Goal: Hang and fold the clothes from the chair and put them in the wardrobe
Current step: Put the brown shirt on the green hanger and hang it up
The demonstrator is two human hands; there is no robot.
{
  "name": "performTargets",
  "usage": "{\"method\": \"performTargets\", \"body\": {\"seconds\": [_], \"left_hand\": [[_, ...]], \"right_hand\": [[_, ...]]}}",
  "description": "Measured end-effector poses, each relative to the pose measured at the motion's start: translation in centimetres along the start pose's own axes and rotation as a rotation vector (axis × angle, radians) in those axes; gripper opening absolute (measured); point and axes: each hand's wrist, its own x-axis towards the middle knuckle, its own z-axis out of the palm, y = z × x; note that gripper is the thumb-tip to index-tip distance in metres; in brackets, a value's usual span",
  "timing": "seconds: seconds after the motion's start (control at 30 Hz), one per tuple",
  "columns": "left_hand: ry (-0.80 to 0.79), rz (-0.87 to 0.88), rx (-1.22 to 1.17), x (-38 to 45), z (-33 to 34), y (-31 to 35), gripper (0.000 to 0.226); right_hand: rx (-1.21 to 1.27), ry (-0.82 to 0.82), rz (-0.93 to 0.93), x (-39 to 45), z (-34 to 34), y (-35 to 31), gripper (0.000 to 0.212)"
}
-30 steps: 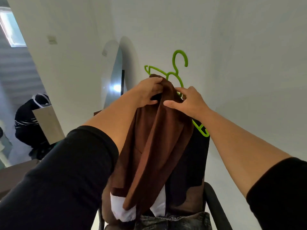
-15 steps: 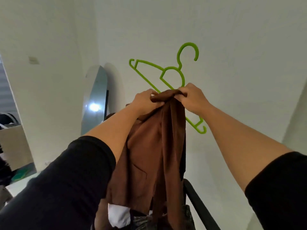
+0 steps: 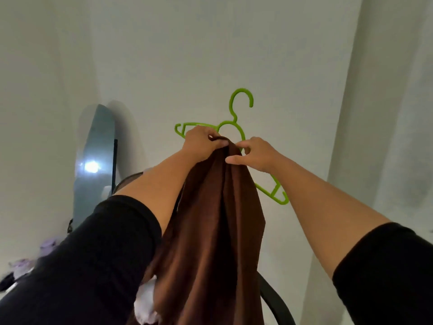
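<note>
The person holds a brown garment [image 3: 210, 231] up in front of a pale wall, with a green plastic hanger [image 3: 241, 106] behind its top edge. The left hand [image 3: 201, 141] has its grip curled tight around the bunched top of the cloth, and it appears to clasp the left arm of the hanger as well, though the fingers hide the exact contact. The right hand [image 3: 253, 153] pinches the cloth just beside it between thumb and fingertips, its other fingers loosely bent; whether it also holds the hanger cannot be told. The hanger tilts, its left arm high and its right arm sloping down to the right, bare of fabric. The garment hangs in a long gathered fold down toward the chair [image 3: 276, 299] at the near bottom edge, where a white piece of cloth [image 3: 145, 301] shows. The main risk seems to be that the cloth is bunched at one point rather than spread over both shoulders, so if either grip loosens it may slide off the sloping arm and fall back on the chair. The tilted hanger could also twist out of the left hand. To the left a mirror [image 3: 93, 165] leans on the wall; no wardrobe is in view.
</note>
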Motion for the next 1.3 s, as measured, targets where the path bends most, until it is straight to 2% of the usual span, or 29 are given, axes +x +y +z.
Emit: {"method": "performTargets", "body": {"seconds": [0.07, 0.17, 0.27, 0.37, 0.43, 0.53, 0.63, 0.7, 0.73, 0.8, 0.83, 0.9, 0.97, 1.0, 1.07, 1.13, 1.2, 1.3], "left_hand": [[0.005, 0.014, -0.076, -0.5, 0.1, 0.1, 0.022], [-0.019, 0.006, -0.11, -1.6, 0.8, 0.1, 0.021], [-0.26, -0.09, 0.072, -2.5, 1.4, -1.0, 0.022], [-0.405, -0.255, -0.026, -2.8, 1.5, -2.6, 0.023], [-0.381, -0.3, -0.158, -2.4, 1.7, -3.0, 0.023], [-0.216, -0.207, -0.163, -1.2, 2.1, -2.6, 0.017], [-0.08, -0.112, -0.177, -0.2, 2.4, -0.9, 0.01], [-0.075, -0.074, -0.204, 0.4, 2.8, 0.6, 0.014], [-0.094, -0.053, -0.217, 0.6, 3.1, 1.3, 0.016], [-0.1, -0.018, -0.252, 0.8, 3.8, 2.6, 0.018], [-0.077, -0.013, -0.277, 0.9, 4.2, 2.8, 0.017], [-0.037, -0.022, -0.313, 0.7, 4.5, 2.7, 0.019], [-0.064, -0.073, -0.242, 0.3, 4.5, 1.4, 0.03], [-0.109, -0.103, -0.13, 0.0, 4.4, 0.6, 0.031], [-0.212, -0.143, 0.156, -0.8, 4.5, -1.3, 0.029], [-0.245, -0.186, 0.313, -1.7, 4.6, -2.8, 0.021], [-0.171, -0.25, 0.369, -2.3, 3.9, -4.2, 0.018], [-0.039, -0.305, 0.41, -2.1, 2.1, -6.1, 0.027]], "right_hand": [[-0.021, 0.05, 0.001, -0.2, 0.1, 0.2, 0.025], [-0.024, 0.145, 0.031, 0.0, -0.5, 0.4, 0.019], [-0.005, 0.153, 0.031, 0.4, -1.4, 1.0, 0.017], [-0.034, 0.184, 0.063, 1.1, -2.1, 2.1, 0.025], [-0.043, 0.221, 0.107, 1.4, -2.6, 3.2, 0.027], [-0.04, 0.253, 0.167, 1.6, -3.5, 5.0, 0.028], [-0.001, 0.14, 0.134, 1.4, -4.2, 6.0, 0.039], [0.023, 0.02, 0.089, 1.3, -4.4, 5.9, 0.05], [0.022, -0.026, 0.062, 1.3, -4.3, 5.7, 0.048], [0.025, -0.063, 0.013, 1.7, -3.8, 5.2, 0.023], [0.031, -0.066, -0.012, 1.9, -3.6, 4.8, 0.022], [0.007, -0.07, -0.032, 2.4, -3.3, 4.6, 0.042], [-0.034, -0.064, -0.044, 2.8, -3.4, 4.6, 0.044], [-0.043, -0.06, -0.037, 3.0, -3.4, 4.7, 0.044], [-0.039, -0.035, -0.008, 3.4, -3.5, 5.0, 0.044], [-0.029, 0.0, 0.026, 3.9, -3.5, 5.4, 0.044], [-0.047, 0.038, 0.066, 4.3, -3.5, 5.9, 0.043], [-0.067, 0.076, 0.119, 4.7, -3.5, 6.8, 0.044]]}}
